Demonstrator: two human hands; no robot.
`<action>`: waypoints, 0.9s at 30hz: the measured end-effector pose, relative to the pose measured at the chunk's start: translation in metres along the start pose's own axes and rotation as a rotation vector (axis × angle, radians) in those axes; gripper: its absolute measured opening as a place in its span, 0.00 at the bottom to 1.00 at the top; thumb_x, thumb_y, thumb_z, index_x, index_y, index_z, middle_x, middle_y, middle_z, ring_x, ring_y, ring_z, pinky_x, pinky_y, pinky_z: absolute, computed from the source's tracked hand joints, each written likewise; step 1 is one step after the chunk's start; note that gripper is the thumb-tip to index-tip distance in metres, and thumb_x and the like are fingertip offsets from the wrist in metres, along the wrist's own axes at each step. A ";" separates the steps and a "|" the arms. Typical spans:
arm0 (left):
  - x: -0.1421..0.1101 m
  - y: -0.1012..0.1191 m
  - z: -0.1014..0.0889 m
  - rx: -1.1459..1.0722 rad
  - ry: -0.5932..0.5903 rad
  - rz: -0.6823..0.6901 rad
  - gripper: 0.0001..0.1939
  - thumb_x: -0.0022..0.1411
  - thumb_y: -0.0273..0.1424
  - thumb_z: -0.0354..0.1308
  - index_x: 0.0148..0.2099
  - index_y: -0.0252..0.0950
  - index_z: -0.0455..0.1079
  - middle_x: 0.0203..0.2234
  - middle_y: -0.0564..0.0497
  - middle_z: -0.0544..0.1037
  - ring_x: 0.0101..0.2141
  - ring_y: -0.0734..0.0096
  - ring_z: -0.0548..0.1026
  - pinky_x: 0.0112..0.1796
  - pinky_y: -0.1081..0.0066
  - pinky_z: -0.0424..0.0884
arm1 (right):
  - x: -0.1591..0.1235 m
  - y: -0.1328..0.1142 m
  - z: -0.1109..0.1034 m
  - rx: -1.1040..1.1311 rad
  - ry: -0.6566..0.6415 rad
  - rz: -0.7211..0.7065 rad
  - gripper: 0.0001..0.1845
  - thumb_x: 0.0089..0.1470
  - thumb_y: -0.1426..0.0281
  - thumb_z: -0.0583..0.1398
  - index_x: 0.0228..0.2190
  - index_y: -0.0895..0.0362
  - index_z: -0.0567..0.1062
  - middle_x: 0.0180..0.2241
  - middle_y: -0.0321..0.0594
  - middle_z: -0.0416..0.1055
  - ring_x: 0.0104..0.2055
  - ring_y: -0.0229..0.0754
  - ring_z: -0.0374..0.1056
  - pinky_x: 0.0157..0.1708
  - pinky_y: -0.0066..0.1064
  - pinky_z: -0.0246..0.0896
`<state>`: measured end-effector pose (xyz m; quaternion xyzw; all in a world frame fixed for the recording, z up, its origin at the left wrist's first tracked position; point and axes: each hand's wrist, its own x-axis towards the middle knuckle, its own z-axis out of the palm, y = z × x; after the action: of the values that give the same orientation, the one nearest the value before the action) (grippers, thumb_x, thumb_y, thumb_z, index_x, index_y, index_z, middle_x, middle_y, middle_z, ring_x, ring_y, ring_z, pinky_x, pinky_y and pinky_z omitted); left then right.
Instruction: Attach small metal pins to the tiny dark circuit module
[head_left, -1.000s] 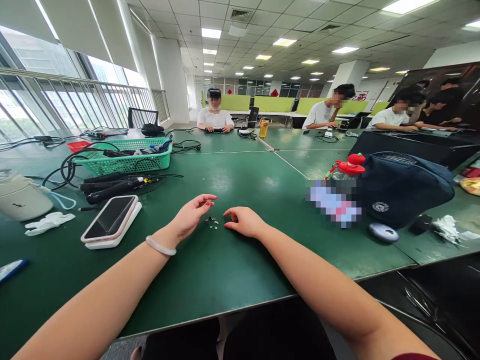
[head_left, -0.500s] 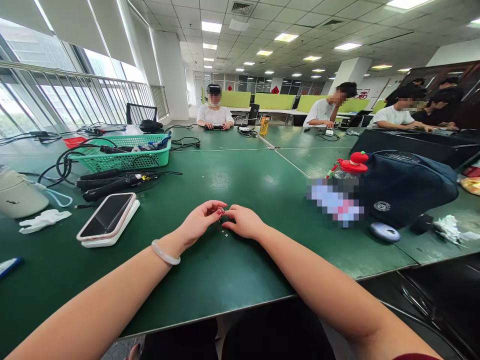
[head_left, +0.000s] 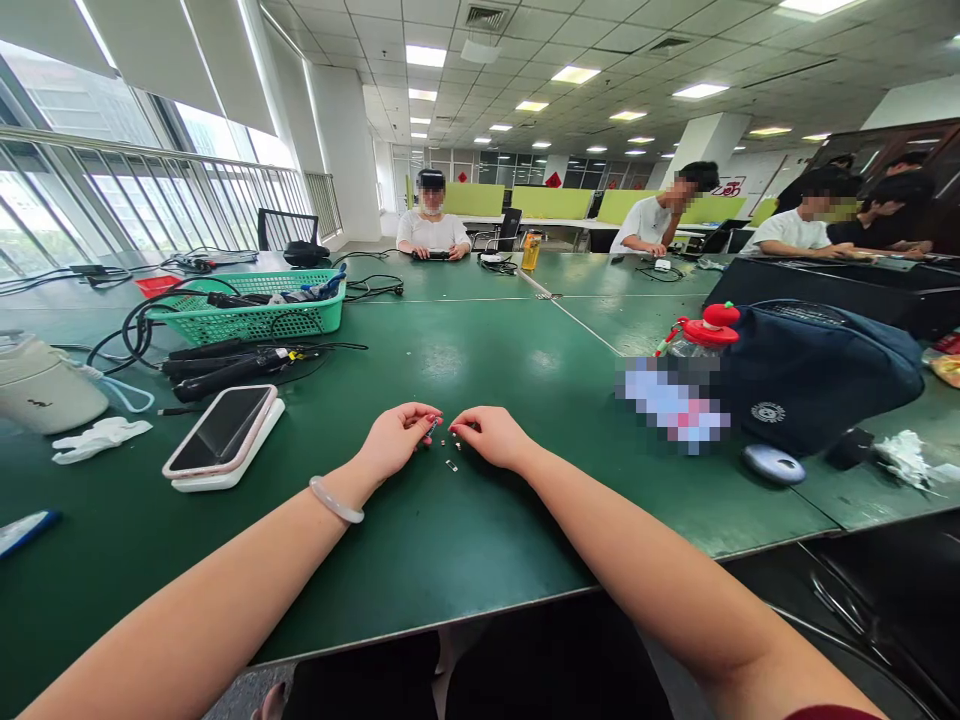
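Observation:
My left hand [head_left: 394, 440] pinches a small shiny metal piece [head_left: 432, 430] between thumb and forefinger, just above the green table [head_left: 390, 580]. It is too small to tell its kind. A hand's breadth or less to the right, my right hand [head_left: 491, 437] has its thumb and fingertips together, low over the table. Whatever they hold, if anything, is hidden. Several tiny loose parts [head_left: 457, 445] lie at the right fingertips. Nearer to me rests a small flat metallic piece [head_left: 451, 466]. The two hands are apart.
To the left are a phone [head_left: 221, 430] on a white box, black cables, a green basket [head_left: 251, 318] and a pale bottle [head_left: 49, 385]. On the right stand a red-lidded bottle [head_left: 705, 335], a navy bag [head_left: 825, 370] and a mouse [head_left: 774, 464]. Several people sit across the table.
My hands have drawn apart from where their fingertips met. The metal piece now shows in my left hand, and the tiny parts between the hands are uncovered.

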<state>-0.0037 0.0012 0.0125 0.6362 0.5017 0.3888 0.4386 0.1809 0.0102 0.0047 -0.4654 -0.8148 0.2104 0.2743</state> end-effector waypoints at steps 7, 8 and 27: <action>0.002 -0.006 0.003 -0.171 -0.021 0.027 0.18 0.49 0.36 0.61 0.43 0.34 0.69 0.32 0.48 0.76 0.28 0.72 0.74 0.33 0.69 0.70 | 0.000 -0.002 0.006 0.426 0.025 0.108 0.09 0.48 0.70 0.55 0.33 0.56 0.73 0.25 0.33 0.70 0.22 0.31 0.65 0.24 0.24 0.59; 0.002 -0.005 0.003 -0.197 -0.024 0.032 0.20 0.48 0.34 0.62 0.44 0.34 0.69 0.33 0.48 0.76 0.30 0.71 0.75 0.36 0.67 0.70 | 0.001 -0.001 0.006 0.452 0.028 0.109 0.09 0.47 0.70 0.56 0.33 0.56 0.72 0.23 0.32 0.69 0.22 0.32 0.64 0.23 0.24 0.59; -0.008 0.005 0.003 0.125 -0.089 0.169 0.21 0.51 0.32 0.58 0.49 0.37 0.70 0.37 0.48 0.78 0.37 0.64 0.76 0.43 0.62 0.69 | -0.004 -0.007 0.006 0.356 0.074 0.035 0.09 0.48 0.71 0.57 0.32 0.54 0.60 0.29 0.31 0.69 0.23 0.31 0.63 0.27 0.25 0.59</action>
<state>-0.0006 -0.0078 0.0158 0.7189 0.4495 0.3636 0.3858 0.1744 0.0033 0.0037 -0.4310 -0.7458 0.3389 0.3785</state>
